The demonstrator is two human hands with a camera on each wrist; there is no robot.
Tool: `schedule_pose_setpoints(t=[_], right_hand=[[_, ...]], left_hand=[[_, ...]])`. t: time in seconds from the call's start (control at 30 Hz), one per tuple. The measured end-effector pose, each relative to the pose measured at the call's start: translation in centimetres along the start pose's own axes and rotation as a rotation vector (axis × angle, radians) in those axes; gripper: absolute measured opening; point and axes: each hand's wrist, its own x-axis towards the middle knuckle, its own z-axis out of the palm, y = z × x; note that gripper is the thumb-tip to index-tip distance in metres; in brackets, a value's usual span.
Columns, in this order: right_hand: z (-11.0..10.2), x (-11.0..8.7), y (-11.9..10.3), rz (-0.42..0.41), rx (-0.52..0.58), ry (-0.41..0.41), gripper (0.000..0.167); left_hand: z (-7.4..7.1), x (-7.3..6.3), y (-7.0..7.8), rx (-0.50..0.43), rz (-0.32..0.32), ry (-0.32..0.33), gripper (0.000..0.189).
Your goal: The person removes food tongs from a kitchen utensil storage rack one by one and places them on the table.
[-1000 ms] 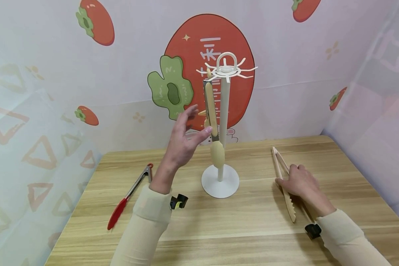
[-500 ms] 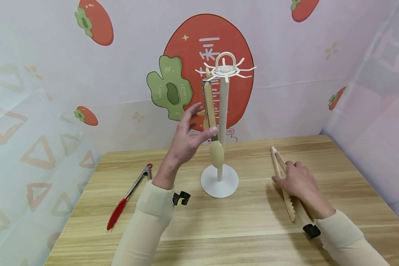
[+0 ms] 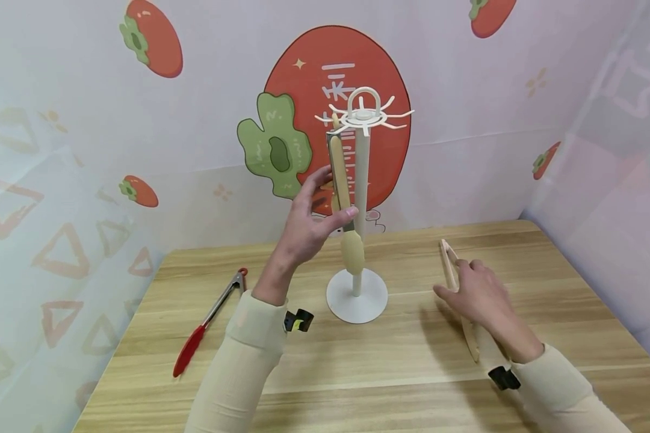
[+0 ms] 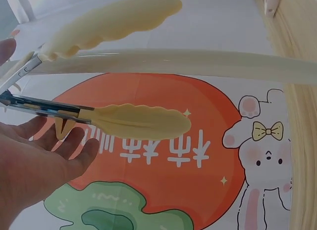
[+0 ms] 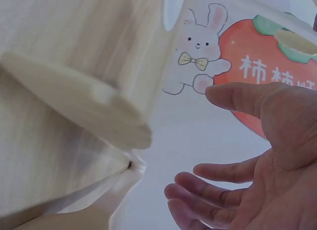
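A pair of cream-tipped tongs (image 3: 352, 252) with metal arms hangs from a hook on the left side of the white stand (image 3: 362, 174). My left hand (image 3: 303, 231) is around its arms, with the thumb on the near side and the fingers on the far side. In the left wrist view the two tong arms (image 4: 138, 122) stand spread, and the fingers are loosely extended beside the lower one. A pair of wooden tongs (image 3: 448, 267) lies on the table at the right. Above it hovers my right hand (image 3: 479, 294), fingers extended and holding nothing.
Red-tipped metal tongs (image 3: 192, 349) lie at the table's left. The stand's round base (image 3: 372, 297) rests mid-table, and its several hooks (image 3: 395, 115) stick out at the top. A patterned backdrop (image 3: 206, 120) rises behind the wooden table (image 3: 390, 373).
My left hand has moved slightly right and closer around the hanging tongs. The right hand has let go of the wooden tongs and risen a little leftward, leaving them on the table.
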Motion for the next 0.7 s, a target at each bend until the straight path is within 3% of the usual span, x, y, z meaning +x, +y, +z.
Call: schedule_pose_setpoints(t=[0.7], right_hand=[[-0.1, -0.5, -1.4, -0.046, 0.017, 0.011, 0.088]], left_hand=[[0.0, 0.4, 0.2, -0.038, 0.067, 0.017, 0.074]])
